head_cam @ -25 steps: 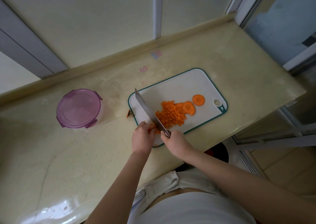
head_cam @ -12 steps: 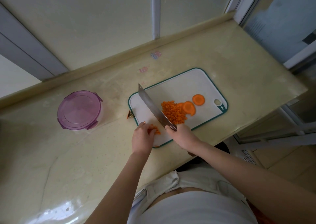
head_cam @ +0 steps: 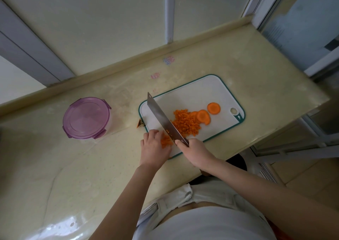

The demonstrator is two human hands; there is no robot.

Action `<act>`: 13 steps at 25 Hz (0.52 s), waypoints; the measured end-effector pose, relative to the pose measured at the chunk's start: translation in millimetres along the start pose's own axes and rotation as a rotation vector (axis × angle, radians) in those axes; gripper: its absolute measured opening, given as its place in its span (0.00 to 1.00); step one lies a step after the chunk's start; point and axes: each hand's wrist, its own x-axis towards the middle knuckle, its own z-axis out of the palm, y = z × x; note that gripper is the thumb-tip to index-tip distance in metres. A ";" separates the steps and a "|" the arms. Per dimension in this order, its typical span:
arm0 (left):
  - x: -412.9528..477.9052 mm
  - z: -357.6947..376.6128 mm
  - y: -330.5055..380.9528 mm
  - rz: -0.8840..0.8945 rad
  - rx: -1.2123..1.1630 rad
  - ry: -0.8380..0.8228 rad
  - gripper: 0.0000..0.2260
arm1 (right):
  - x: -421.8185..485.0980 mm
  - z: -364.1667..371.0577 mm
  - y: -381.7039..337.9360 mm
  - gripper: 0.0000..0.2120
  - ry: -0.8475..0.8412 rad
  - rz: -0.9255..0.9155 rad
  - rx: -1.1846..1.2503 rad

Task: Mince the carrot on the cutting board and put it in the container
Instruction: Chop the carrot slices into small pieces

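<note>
Head view: pale yellow stone counter (head_cam: 73, 175) along a wall, seen from above. White cutting board (head_cam: 201, 91) with a teal rim, lying at a slant near the counter's right end, hanging hole (head_cam: 233, 110) at its right side. Minced carrot (head_cam: 185, 123) piled in the middle of the board; touching the pile's right side, a second slice (head_cam: 202, 116) partly cut away; just beyond that, a round carrot slice (head_cam: 213, 108) lying flat and whole. Small heap (head_cam: 166, 141) of orange bits apart from the pile, at the board's near left corner.

Right hand (head_cam: 195, 152) clenched round the handle of a broad knife (head_cam: 163, 118), handle hidden inside the fist; blade running diagonally from the board's far left corner back to that hand, between the small heap and the main pile, orange specks stuck near its heel. Left hand (head_cam: 154, 146) knuckles up, fingers bent, tips against the small heap; pinching or merely touching, impossible to tell.

Round container (head_cam: 86, 117) well to the left of the board, on the counter, closed under a purple clip-on lid. Carrot stub (head_cam: 140, 124) on the counter against the board's left edge. Two faded stickers (head_cam: 168, 60) near the back ledge, pink and blue, print too blurred to read
</note>
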 end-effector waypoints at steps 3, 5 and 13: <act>-1.4 5.2 -1.4 0.011 0.021 0.012 0.16 | -0.3 9.4 4.7 0.21 -0.012 0.030 0.017; -3.1 7.5 -2.4 0.000 0.002 0.022 0.15 | -0.7 12.0 4.7 0.20 -0.015 0.044 0.033; 6.0 7.6 -5.4 -0.049 -0.148 0.095 0.07 | -3.0 15.5 0.7 0.22 -0.002 0.062 0.049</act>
